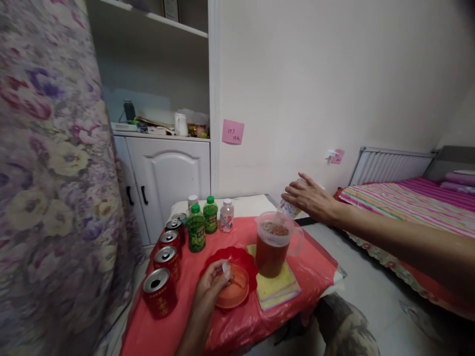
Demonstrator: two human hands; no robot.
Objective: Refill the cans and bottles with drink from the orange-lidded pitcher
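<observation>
My right hand [309,199] is wrapped round a small bottle [288,207] with a printed label, tipped at the rim of a clear plastic pitcher [273,249]. Brown liquid with froth on top fills most of the pitcher, which stands on a folded yellow cloth [276,289]. Between the fingertips of my left hand [211,284] is a small whitish bottle cap [226,269]. That hand is just above an orange round lid or shallow dish [237,291], which lies at a red scalloped plate [232,254]. My right palm hides part of the bottle.
Several red cans [161,296] line the table's left edge. Behind them stand green-capped bottles [196,230] and a white-capped clear bottle [227,217]. Red plastic sheeting [185,291] covers the table. A flowered curtain [52,173] hangs left; a bed [401,202] is right.
</observation>
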